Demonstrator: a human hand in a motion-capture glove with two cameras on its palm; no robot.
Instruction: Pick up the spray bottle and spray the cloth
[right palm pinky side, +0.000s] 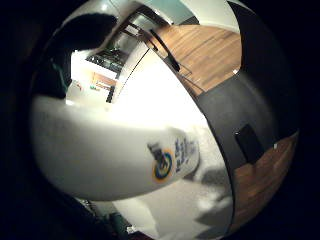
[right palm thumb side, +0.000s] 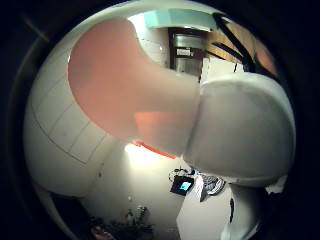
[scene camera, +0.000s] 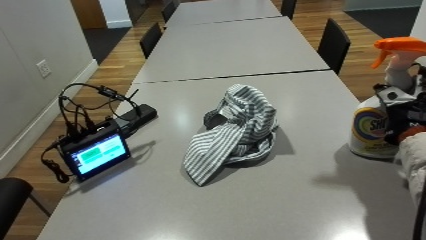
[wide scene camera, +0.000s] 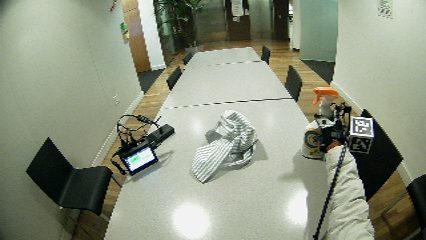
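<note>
Fingers (right palm thumb side: 125, 95) of the right hand (scene camera: 405, 117) curled around the white spray bottle (scene camera: 376, 127), standing on the table (scene camera: 279, 200), striped cloth (scene camera: 233, 130) nearby

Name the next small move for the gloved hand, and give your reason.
Probably lift the spray bottle off the table and point its orange nozzle at the striped cloth. The right hand is at the bottle, which stands upright on the table, apart from the cloth.

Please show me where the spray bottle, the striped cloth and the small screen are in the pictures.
spray bottle (scene camera: 370, 131): outside view, on its label.
striped cloth (scene camera: 234, 131): outside view, on the middle of the heap.
small screen (scene camera: 98, 152): outside view, on the lit display.
</note>
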